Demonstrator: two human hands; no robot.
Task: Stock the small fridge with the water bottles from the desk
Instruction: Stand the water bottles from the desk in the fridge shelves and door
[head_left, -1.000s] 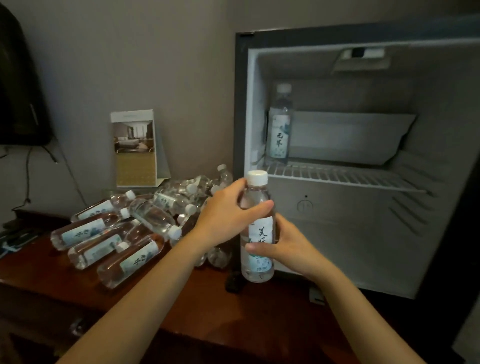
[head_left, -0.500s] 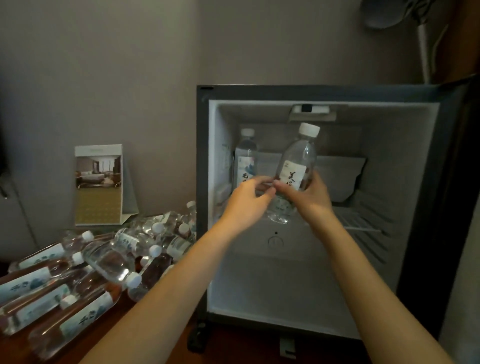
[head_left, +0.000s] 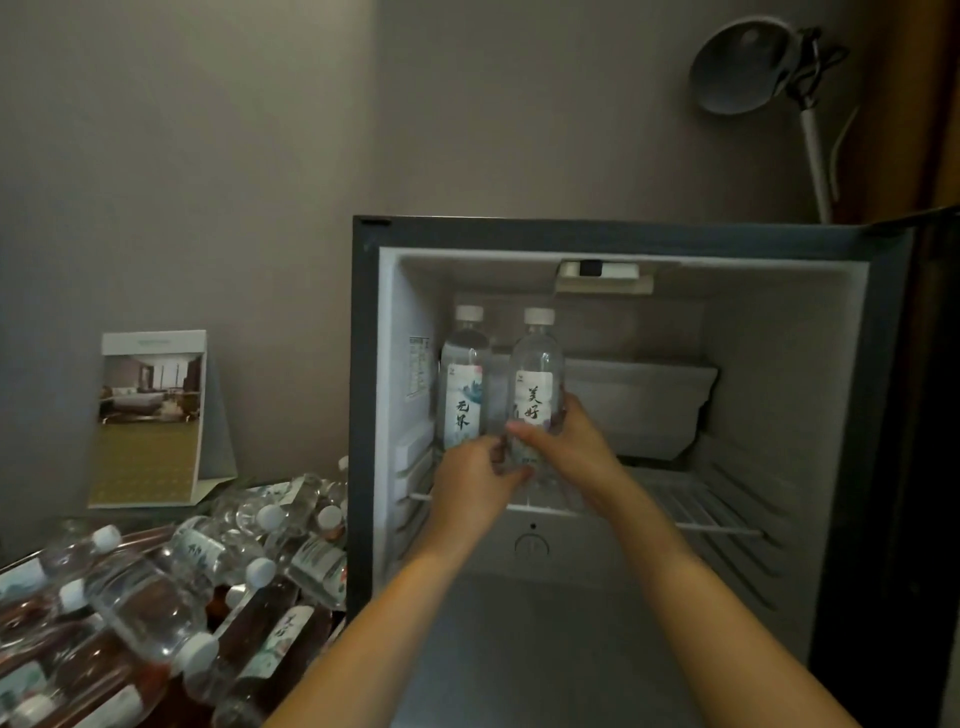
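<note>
Clear plastic bottle (head_left: 537, 358) gripped low by left hand (head_left: 475, 480) and right hand (head_left: 569, 449) — released unevenly on the wire shelf (head_left: 698, 506), it could topple the neighbour bottle (head_left: 464, 374).

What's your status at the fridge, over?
Left hand, right hand grip held bottle, upright at shelf beside standing bottle. Pile of bottles outside fridge. Nothing in the way.

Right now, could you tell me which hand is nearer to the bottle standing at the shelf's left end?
Left. The left hand is just in front of that bottle; the right hand grips the second bottle beside it.
</note>
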